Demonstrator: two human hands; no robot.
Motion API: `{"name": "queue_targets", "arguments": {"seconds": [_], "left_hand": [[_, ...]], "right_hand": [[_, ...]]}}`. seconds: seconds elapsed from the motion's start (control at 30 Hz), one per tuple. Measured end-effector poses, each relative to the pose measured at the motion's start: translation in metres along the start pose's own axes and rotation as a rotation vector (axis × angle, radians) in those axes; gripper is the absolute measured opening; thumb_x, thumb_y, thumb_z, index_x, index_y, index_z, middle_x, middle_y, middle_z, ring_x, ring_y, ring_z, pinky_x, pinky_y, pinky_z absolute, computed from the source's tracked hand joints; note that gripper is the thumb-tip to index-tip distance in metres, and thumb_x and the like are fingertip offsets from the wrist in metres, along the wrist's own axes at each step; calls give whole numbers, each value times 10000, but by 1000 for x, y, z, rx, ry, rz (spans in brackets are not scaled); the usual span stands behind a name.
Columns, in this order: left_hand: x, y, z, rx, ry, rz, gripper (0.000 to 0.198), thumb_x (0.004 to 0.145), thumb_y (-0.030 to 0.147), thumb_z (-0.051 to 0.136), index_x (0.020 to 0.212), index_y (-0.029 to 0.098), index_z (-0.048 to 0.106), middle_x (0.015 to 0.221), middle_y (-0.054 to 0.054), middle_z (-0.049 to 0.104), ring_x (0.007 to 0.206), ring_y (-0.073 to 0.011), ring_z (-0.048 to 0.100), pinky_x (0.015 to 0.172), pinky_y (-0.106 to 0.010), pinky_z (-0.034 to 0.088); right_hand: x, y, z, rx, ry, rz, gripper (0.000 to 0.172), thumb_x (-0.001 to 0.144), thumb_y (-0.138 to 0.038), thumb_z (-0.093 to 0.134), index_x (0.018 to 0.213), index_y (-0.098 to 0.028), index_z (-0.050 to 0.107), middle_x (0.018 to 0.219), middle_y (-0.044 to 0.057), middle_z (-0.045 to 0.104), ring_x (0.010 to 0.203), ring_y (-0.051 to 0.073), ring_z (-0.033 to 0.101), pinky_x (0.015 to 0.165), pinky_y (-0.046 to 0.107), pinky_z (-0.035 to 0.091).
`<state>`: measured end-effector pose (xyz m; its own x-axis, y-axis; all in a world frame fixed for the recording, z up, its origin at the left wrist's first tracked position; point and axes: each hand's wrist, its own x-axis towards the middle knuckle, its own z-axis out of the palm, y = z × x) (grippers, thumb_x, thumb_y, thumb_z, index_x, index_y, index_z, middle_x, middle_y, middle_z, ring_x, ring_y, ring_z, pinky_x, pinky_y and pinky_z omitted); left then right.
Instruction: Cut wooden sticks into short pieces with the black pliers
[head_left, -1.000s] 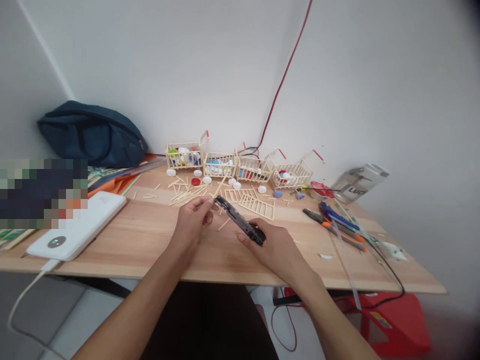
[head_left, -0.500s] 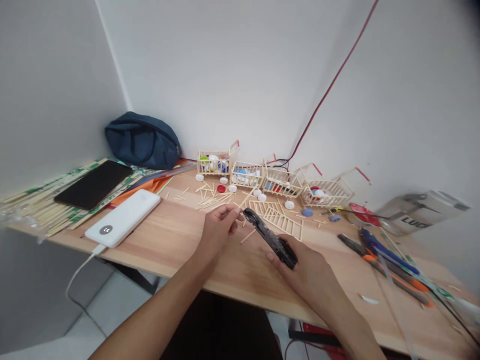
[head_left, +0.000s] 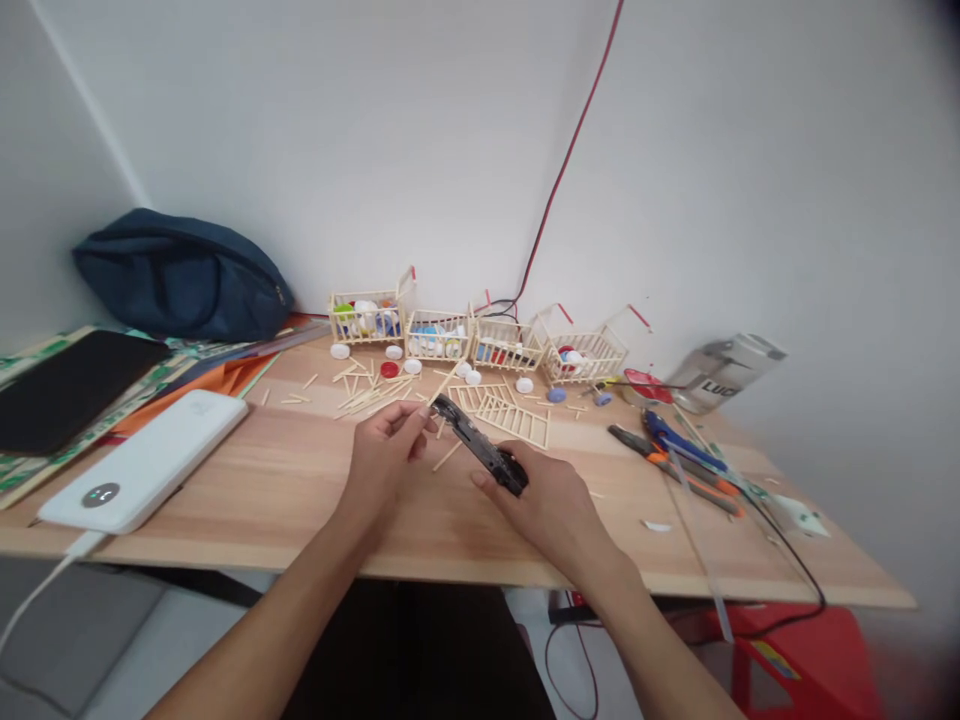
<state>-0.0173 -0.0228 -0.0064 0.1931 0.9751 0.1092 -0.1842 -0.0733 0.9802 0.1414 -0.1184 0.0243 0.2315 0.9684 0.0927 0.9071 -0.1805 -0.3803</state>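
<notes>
My left hand (head_left: pixel 386 450) pinches a thin wooden stick (head_left: pixel 445 381) between thumb and fingertips, its free end slanting up and away. In my right hand (head_left: pixel 544 495) is a long black hand tool (head_left: pixel 476 445), gripped at its near end. Its far tip meets the stick beside my left fingertips; its exact kind is unclear. Just beyond lie flat stick lattices (head_left: pixel 514 418) and loose cut sticks (head_left: pixel 375 392). Behind them stands a row of small stick-built carts, one at the left (head_left: pixel 367 318) and one at the right (head_left: pixel 589 358), holding coloured bits.
A white power bank (head_left: pixel 150 455), a dark phone (head_left: pixel 71 390) and a blue bag (head_left: pixel 184 275) occupy the left side. Pliers (head_left: pixel 682 455), a glue gun-like blue tool (head_left: pixel 679 440) and a clear container (head_left: pixel 731 372) are on the right. A red stool (head_left: pixel 810 660) stands below the table edge.
The view has swung right, so everything sits further left and the red stool shows more. Both hands keep their hold on the stick and black tool, with little change between them.
</notes>
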Motion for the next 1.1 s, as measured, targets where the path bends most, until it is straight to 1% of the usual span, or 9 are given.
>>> {"name": "queue_targets", "arguments": {"seconds": [0.13, 0.27, 0.4, 0.53, 0.63, 0.8, 0.93, 1.0, 1.1], "left_hand": [[0, -1, 2, 25, -5, 9, 223, 715, 371, 639, 726, 149, 626, 647, -8, 606, 458, -64, 405, 451, -195, 318], [-1, -4, 1, 54, -11, 24, 225, 713, 370, 638, 739, 146, 643, 646, -10, 612, 457, -65, 403, 449, -196, 314], [-1, -8, 0, 37, -41, 21, 225, 730, 367, 621, 805, 156, 634, 687, -7, 626, 451, -59, 399, 447, -196, 305], [-1, -8, 0, -13, -32, 11, 224, 709, 353, 643, 815, 157, 613, 682, -3, 622, 455, -56, 401, 454, -194, 301], [-1, -8, 1, -32, -18, 2, 215, 677, 335, 666, 788, 156, 622, 648, 18, 593, 462, -49, 388, 461, -189, 290], [-2, -8, 4, -100, -44, -49, 193, 661, 308, 668, 762, 154, 612, 508, 64, 468, 435, -43, 347, 444, -182, 244], [-3, -7, 5, -146, -62, -92, 204, 666, 303, 668, 768, 139, 601, 507, 58, 471, 429, -42, 345, 440, -186, 236], [-3, -7, 5, -163, -85, -97, 204, 681, 305, 660, 774, 136, 597, 517, 52, 481, 435, -44, 359, 442, -186, 238], [-3, -8, 4, -175, -83, -89, 193, 694, 306, 649, 772, 137, 595, 516, 50, 485, 441, -46, 371, 449, -186, 255]], "right_hand": [[-2, 1, -1, -12, 9, -1, 389, 800, -552, 510, 1050, -270, 604, 879, 36, 704, 813, 236, 642, 636, 292, 388], [-5, 3, 1, -33, 13, 10, 382, 793, -541, 528, 1044, -263, 599, 870, 39, 700, 799, 232, 641, 626, 287, 378], [-7, 3, 3, -38, 24, 9, 364, 801, -534, 521, 1038, -265, 587, 886, 34, 690, 799, 228, 633, 619, 284, 367], [-9, 2, 4, -38, 32, 15, 350, 804, -526, 522, 1033, -268, 579, 893, 31, 682, 801, 226, 627, 613, 282, 360], [-10, 1, 5, -21, 36, 9, 348, 794, -504, 545, 1050, -269, 570, 913, 34, 670, 817, 221, 620, 626, 281, 367], [-10, 1, 12, 20, 70, -28, 396, 776, -444, 576, 1121, -252, 539, 978, 59, 637, 865, 231, 592, 686, 299, 395], [-9, 4, 18, 31, 87, -53, 425, 780, -436, 565, 1157, -246, 514, 1024, 65, 618, 907, 243, 576, 716, 316, 407], [-9, 5, 20, 34, 81, -54, 414, 784, -437, 559, 1153, -255, 512, 1015, 58, 619, 904, 240, 577, 711, 315, 409], [-8, 3, 20, 35, 82, -59, 393, 789, -441, 553, 1139, -266, 513, 995, 49, 625, 894, 235, 580, 704, 312, 407]]}}
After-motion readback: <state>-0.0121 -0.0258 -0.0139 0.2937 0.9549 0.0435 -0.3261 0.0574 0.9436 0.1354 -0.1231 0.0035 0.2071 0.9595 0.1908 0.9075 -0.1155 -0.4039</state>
